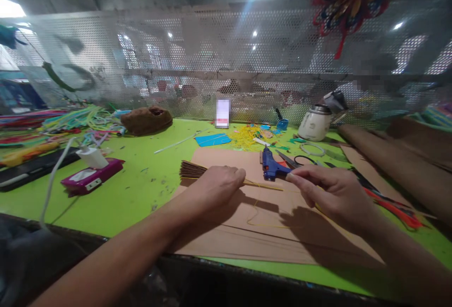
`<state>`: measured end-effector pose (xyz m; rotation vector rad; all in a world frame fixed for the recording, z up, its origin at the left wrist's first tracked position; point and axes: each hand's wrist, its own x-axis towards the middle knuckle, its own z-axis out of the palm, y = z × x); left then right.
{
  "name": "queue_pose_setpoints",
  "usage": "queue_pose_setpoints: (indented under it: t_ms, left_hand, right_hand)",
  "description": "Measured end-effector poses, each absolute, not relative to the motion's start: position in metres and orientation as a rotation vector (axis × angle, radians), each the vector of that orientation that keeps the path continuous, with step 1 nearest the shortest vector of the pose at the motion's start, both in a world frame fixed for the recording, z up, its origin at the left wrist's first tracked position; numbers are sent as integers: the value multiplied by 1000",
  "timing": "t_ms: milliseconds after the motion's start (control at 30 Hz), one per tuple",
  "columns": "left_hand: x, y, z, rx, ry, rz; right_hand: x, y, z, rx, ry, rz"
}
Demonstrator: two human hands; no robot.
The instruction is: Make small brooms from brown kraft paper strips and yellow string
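My left hand [226,180] is closed around a bundle of thin brown strips [190,170], whose splayed ends stick out to the left. A narrow stem [271,187] leads out of its right side, with yellow thread [252,183] about it. More thread hangs in a loose loop over the cardboard [212,246]. My right hand [328,194] is apart from the bundle, its thumb and forefinger pinched together on the yellow thread, which shows again below the palm. Just beyond those fingertips lies a blue glue gun [271,165]; whether they touch it I cannot tell.
Scissors [287,158], a tape ring [312,149] and red-handled pliers [399,210] lie around my right hand. Farther back are yellow scraps [247,135], a phone [222,113] and a white kettle [315,123]. A purple power strip [93,175] with a cable sits left.
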<state>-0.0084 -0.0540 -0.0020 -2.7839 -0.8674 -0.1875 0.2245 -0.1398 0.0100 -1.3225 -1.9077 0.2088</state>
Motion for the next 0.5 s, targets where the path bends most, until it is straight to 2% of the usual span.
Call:
queue_pose_setpoints:
  t_ms: [167,367,500]
  left_hand:
    - [-10,-45,-2,-2716,-920,-255]
    - [-10,-42,-4,-2719,-943,-304]
    - [-10,-43,-5,-2712,-922,-239]
  right_hand:
    - [225,-140,7,-1350,-1906,248]
    - [223,-131,5,-1160,-1694,106]
    - [220,-133,5,-1152,-1588,277]
